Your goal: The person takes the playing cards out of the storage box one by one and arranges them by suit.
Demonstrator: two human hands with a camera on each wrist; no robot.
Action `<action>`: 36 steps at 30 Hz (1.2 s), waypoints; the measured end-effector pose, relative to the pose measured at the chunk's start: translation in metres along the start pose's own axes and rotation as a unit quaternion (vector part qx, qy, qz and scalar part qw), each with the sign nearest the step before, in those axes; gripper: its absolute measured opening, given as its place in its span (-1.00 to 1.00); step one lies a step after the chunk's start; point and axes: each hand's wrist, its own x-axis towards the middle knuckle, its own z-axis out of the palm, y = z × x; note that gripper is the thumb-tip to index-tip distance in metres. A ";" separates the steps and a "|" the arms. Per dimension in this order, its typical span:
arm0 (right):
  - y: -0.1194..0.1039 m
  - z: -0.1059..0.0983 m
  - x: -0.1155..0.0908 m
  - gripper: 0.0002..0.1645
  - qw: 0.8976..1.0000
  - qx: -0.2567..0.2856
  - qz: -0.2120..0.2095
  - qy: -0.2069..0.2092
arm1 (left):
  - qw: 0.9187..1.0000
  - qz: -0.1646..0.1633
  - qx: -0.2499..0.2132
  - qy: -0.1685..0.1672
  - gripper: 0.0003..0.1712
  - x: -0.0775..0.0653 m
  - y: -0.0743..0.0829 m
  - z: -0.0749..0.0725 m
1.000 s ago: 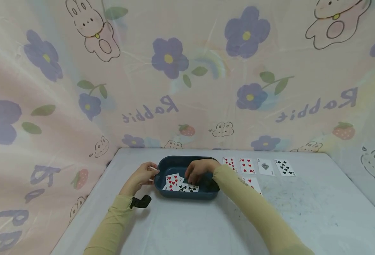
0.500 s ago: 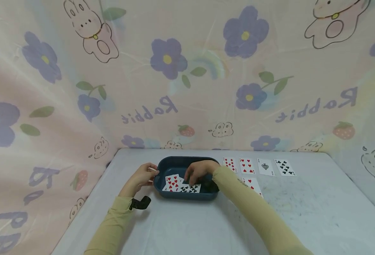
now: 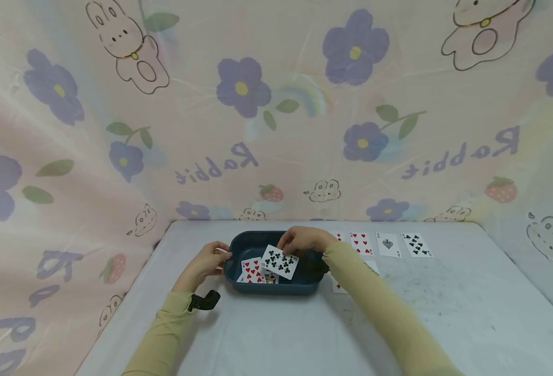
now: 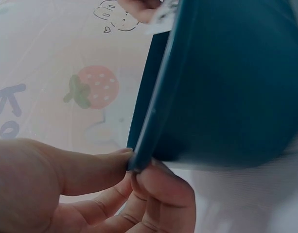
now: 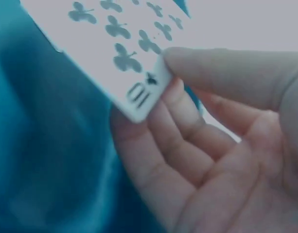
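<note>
A dark blue oval basin (image 3: 276, 288) stands on the white table. My left hand (image 3: 206, 263) pinches its left rim between thumb and fingers, as the left wrist view shows with the basin wall (image 4: 231, 87) close up. Over the basin, my right hand (image 3: 304, 240) pinches a ten of clubs playing card (image 3: 280, 262) by one end, face up and tilted. In the right wrist view the thumb lies on the face of the ten of clubs (image 5: 124, 53), with fingers beneath it. Inside the basin lie a hearts card (image 3: 252, 270) and a partly covered face card (image 3: 271, 278).
Right of the basin, a row of face-up cards holds a six of hearts (image 3: 361, 244), an ace of spades (image 3: 388, 245) and a clubs card (image 3: 416, 245). My right forearm (image 3: 375, 282) partly hides red cards nearer me. A patterned curtain (image 3: 276, 130) hangs behind the table.
The clubs card, earlier lying in the basin under my right fingers, is now lifted and tilted in my right hand, uncovering a face card. My left hand keeps its hold on the rim.
</note>
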 end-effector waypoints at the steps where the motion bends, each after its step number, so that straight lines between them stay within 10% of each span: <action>1: -0.001 -0.004 -0.005 -0.81 1.000 0.013 -0.002 0.014 | 1.000 -0.001 0.000 0.000 -0.72 0.000 0.000 0.000; 16: 0.051 -0.043 -0.096 -0.58 0.969 0.090 -0.053 0.224 | 1.000 -0.007 0.004 0.009 -0.72 -0.003 0.001 -0.003; 36: 0.160 -0.071 -0.217 -0.41 0.943 0.136 0.056 0.298 | 1.000 0.000 -0.006 0.008 -0.73 0.000 -0.001 0.002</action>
